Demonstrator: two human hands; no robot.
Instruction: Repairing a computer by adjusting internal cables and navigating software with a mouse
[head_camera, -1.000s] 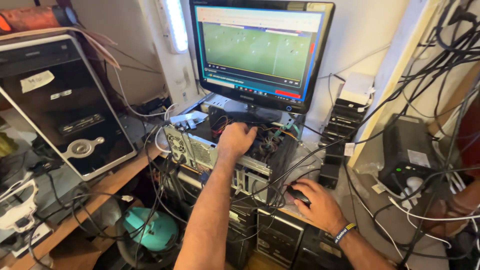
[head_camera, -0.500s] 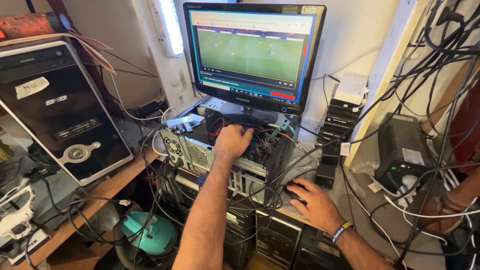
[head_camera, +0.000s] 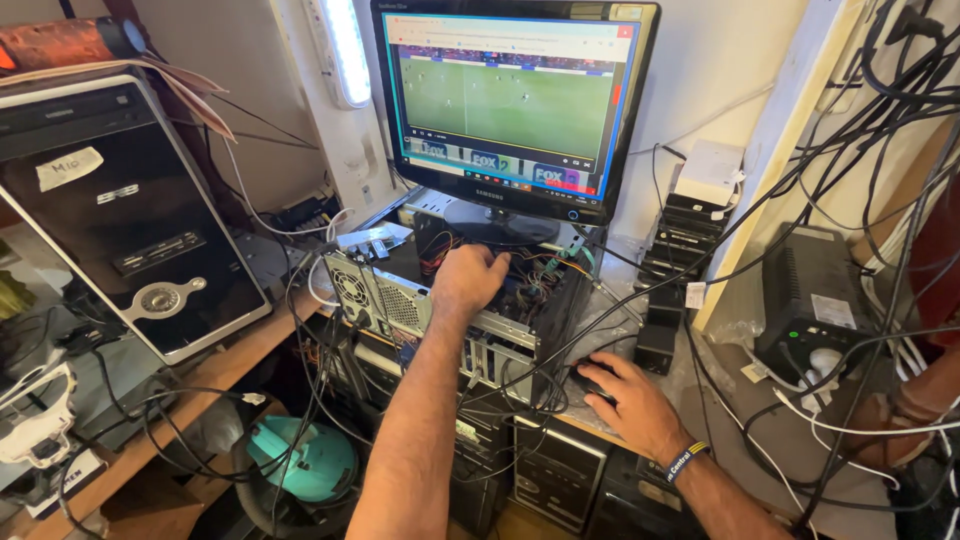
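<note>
Monitor (head_camera: 515, 100) (lit, green field shown) seen far centre, standing on open computer case (head_camera: 455, 305). Black tower (head_camera: 120, 220) lying far left on wooden bench (head_camera: 200, 385). Black power unit (head_camera: 815, 300) at right among cables. Open case placed centre, under monitor, side panel off. Left hand (head_camera: 470, 280) reached inside case, fingers curled down among coloured wires; what is gripped cannot be told. Right hand (head_camera: 630, 400) rested near right, palm down, fingers spread over black mouse (head_camera: 590, 378). Step judged: work on internal wiring. Next move judged to call for careful, firm fingertip pull or push.

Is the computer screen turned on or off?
On. The monitor glows with a green sports field picture, above the open computer case.
</note>
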